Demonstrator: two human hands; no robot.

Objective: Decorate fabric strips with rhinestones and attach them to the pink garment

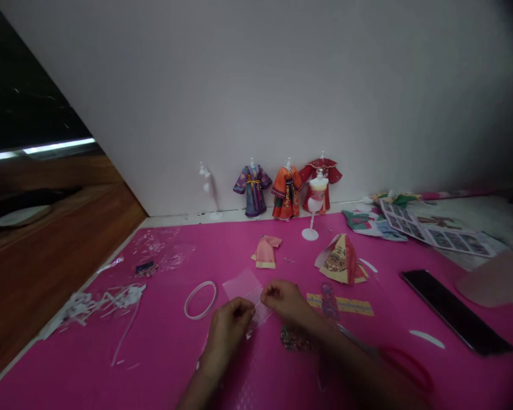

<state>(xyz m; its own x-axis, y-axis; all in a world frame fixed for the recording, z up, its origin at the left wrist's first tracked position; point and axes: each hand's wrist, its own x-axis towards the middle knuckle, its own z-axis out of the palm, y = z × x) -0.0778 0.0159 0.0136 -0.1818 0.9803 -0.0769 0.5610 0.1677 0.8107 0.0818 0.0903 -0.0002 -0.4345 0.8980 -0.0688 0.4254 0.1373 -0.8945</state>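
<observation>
My left hand [229, 324] and my right hand [284, 300] face each other above the pink mat, both with fingers pinched together. Whatever is in either pinch is too small to make out. Between and just behind them lies a small translucent sheet [241, 283], and a dotted, clear piece [263, 313] shows at its near side. Below my right wrist is a cluster of small multicoloured bits [294, 338], partly covered by the forearm. Red-handled scissors [406, 364] lie partly beneath my right forearm. A white ring [200, 300] is to the left of my left hand.
Doll robes on stands, purple [252, 191], orange [287, 193] and red [333, 171], line the wall. A stand with a pink top [317, 196], a pink jacket [267, 251], a cream-and-red skirt [344, 259], yellow strip [357, 307], phone [455, 310] and white scraps [81, 307] surround the hands.
</observation>
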